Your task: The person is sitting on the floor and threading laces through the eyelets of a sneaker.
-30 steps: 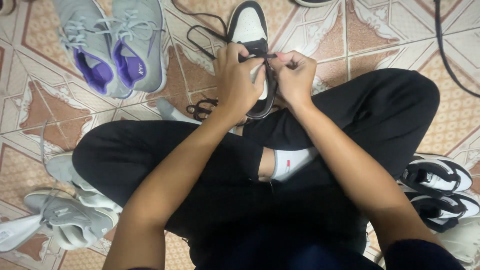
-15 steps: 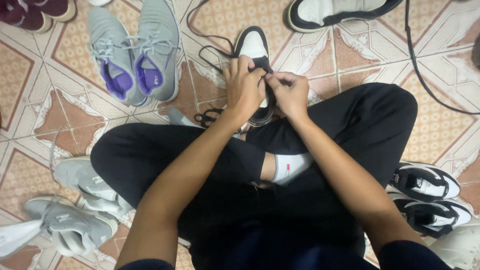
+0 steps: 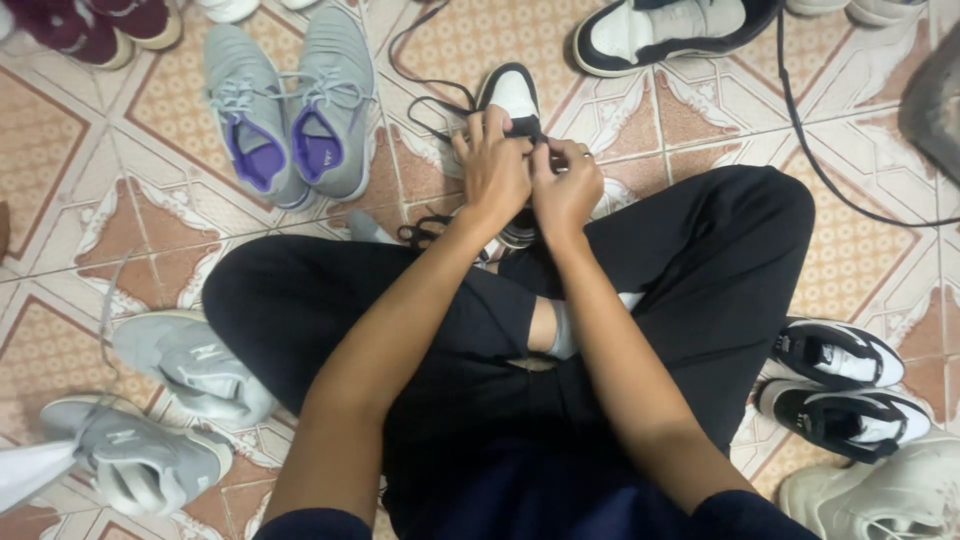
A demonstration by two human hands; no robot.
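I sit cross-legged in black trousers on a tiled floor. A black-and-white sneaker (image 3: 512,92) lies in front of my shins, toe pointing away. My left hand (image 3: 492,165) rests on the shoe's upper, fingers curled over the laces. My right hand (image 3: 566,183) presses against it, thumb and fingers pinching the black shoelace (image 3: 418,62), which loops loosely across the floor to the left of the shoe. Both hands hide the middle of the shoe.
A grey pair with purple lining (image 3: 285,110) stands at upper left. Two grey sneakers (image 3: 165,400) lie by my left knee. A black-and-white pair (image 3: 840,385) sits at right, another black-and-white shoe (image 3: 670,30) at top. A black cable (image 3: 810,140) runs across the tiles.
The view has shifted, so the shoe and hands appear lower in frame. Both hands stay on the laces, fingers slightly rearranged.
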